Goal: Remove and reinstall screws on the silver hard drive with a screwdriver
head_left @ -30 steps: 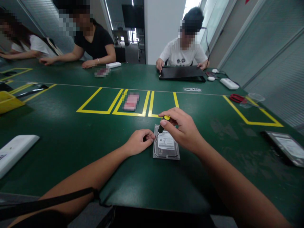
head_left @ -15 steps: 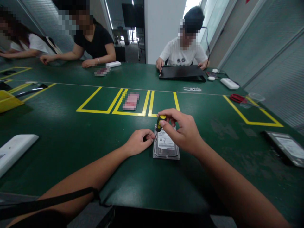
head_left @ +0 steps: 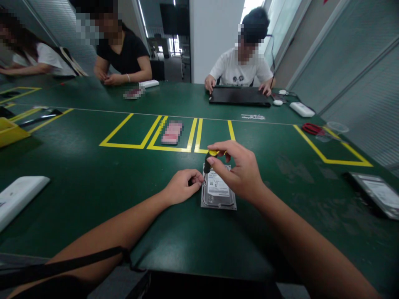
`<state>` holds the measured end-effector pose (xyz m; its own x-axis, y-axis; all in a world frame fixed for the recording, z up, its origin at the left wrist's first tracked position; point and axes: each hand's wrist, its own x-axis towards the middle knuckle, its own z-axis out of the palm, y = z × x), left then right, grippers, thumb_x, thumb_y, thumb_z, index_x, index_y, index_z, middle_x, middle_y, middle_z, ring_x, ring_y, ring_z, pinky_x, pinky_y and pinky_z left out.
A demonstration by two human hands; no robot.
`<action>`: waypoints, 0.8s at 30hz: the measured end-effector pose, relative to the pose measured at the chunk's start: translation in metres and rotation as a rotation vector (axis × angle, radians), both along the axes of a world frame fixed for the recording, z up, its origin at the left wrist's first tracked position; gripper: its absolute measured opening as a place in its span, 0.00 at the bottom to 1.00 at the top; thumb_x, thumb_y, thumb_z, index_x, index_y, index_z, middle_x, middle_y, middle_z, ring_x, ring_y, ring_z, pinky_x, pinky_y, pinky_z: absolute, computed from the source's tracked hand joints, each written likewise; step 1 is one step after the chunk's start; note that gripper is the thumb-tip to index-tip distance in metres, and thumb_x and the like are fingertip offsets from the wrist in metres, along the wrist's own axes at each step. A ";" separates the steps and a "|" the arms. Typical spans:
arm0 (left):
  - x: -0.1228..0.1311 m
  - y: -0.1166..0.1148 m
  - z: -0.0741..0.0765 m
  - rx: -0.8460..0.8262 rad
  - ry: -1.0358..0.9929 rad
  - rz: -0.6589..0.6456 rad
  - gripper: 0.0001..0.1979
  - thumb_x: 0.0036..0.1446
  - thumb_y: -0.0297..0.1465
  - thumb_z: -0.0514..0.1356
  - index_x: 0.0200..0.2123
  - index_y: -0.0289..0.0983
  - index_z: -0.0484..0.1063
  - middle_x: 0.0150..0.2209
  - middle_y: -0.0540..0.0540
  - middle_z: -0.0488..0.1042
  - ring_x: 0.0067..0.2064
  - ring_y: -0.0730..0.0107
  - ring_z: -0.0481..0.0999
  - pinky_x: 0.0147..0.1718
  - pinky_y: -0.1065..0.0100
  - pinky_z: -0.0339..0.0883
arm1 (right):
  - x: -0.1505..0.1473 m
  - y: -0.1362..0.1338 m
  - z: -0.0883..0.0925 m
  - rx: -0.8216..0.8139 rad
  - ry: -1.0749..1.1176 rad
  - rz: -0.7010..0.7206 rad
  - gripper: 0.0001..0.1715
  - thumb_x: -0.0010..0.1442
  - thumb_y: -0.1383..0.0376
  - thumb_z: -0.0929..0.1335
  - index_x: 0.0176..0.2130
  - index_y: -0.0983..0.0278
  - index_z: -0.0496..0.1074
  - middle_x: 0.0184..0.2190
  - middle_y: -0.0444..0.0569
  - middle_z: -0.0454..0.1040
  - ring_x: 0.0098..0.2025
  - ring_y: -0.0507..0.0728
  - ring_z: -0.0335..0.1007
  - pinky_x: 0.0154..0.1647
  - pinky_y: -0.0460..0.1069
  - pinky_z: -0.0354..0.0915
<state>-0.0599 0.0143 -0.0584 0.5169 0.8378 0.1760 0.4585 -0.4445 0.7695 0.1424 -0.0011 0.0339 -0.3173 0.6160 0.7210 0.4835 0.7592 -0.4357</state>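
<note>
A hard drive (head_left: pixel 220 201) with a white label lies flat on the green table, label side up. My right hand (head_left: pixel 238 168) has thumb and fingers closed round the handle of a short black and yellow screwdriver (head_left: pixel 208 164). The screwdriver stands nearly upright over the drive's left edge, and its thin shaft reaches down there. Resting on the table at the left, my left hand (head_left: pixel 183 186) has curled fingers, with the fingertips pressed together against the drive's left edge. The exact spot under the screwdriver tip is too small to make out.
Another hard drive (head_left: pixel 378 193) lies at the right edge. A white box-like device (head_left: pixel 21 197) is at the left, near a yellow bin (head_left: pixel 11 132). Yellow tape outlines and a blurred pink item (head_left: pixel 172 133) lie ahead. Across the table, a person holds a black panel (head_left: pixel 240 96).
My right hand has turned slightly with the screwdriver; my left hand and the drive stay put. Across the table, one person's hands have come together, and the black panel has lowered slightly.
</note>
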 end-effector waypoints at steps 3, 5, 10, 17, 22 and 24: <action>0.000 -0.001 0.001 -0.001 -0.004 0.000 0.04 0.54 0.24 0.59 0.33 0.35 0.73 0.30 0.51 0.73 0.32 0.72 0.70 0.33 0.70 0.62 | 0.000 -0.001 0.000 -0.024 0.007 0.006 0.10 0.63 0.67 0.67 0.46 0.64 0.74 0.41 0.47 0.78 0.40 0.53 0.71 0.39 0.49 0.66; 0.000 -0.001 0.002 0.003 -0.006 0.001 0.04 0.54 0.25 0.59 0.33 0.35 0.73 0.30 0.51 0.73 0.32 0.72 0.70 0.34 0.70 0.62 | -0.001 -0.001 0.000 -0.037 0.010 0.023 0.10 0.64 0.68 0.67 0.46 0.64 0.74 0.42 0.47 0.78 0.41 0.53 0.72 0.40 0.50 0.66; 0.000 -0.001 0.001 0.011 0.008 -0.001 0.04 0.55 0.25 0.59 0.34 0.35 0.73 0.31 0.50 0.74 0.33 0.71 0.71 0.34 0.69 0.62 | -0.001 0.000 -0.001 -0.026 0.033 0.065 0.09 0.64 0.61 0.70 0.43 0.63 0.73 0.41 0.48 0.77 0.44 0.55 0.72 0.42 0.51 0.66; 0.000 0.000 0.000 0.029 0.030 0.003 0.04 0.54 0.25 0.59 0.33 0.35 0.74 0.30 0.51 0.74 0.33 0.71 0.70 0.34 0.70 0.61 | -0.001 0.000 -0.002 0.023 0.013 0.049 0.08 0.65 0.66 0.68 0.45 0.64 0.74 0.41 0.47 0.79 0.43 0.54 0.73 0.42 0.50 0.67; 0.000 0.000 -0.002 0.035 0.036 0.003 0.03 0.56 0.26 0.59 0.33 0.35 0.73 0.30 0.51 0.73 0.33 0.71 0.70 0.34 0.70 0.61 | -0.001 -0.001 -0.001 0.017 0.015 0.053 0.11 0.67 0.68 0.65 0.47 0.64 0.75 0.43 0.48 0.79 0.45 0.54 0.74 0.43 0.51 0.68; -0.001 0.000 -0.002 0.033 0.039 0.002 0.03 0.56 0.26 0.59 0.33 0.35 0.73 0.30 0.51 0.73 0.33 0.71 0.71 0.35 0.70 0.61 | -0.001 -0.001 -0.001 0.016 0.015 0.050 0.12 0.67 0.68 0.64 0.47 0.63 0.75 0.44 0.48 0.79 0.45 0.54 0.74 0.43 0.51 0.68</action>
<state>-0.0605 0.0145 -0.0601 0.5225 0.8327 0.1832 0.4889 -0.4686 0.7358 0.1411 -0.0022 0.0327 -0.3365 0.5880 0.7356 0.4384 0.7891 -0.4302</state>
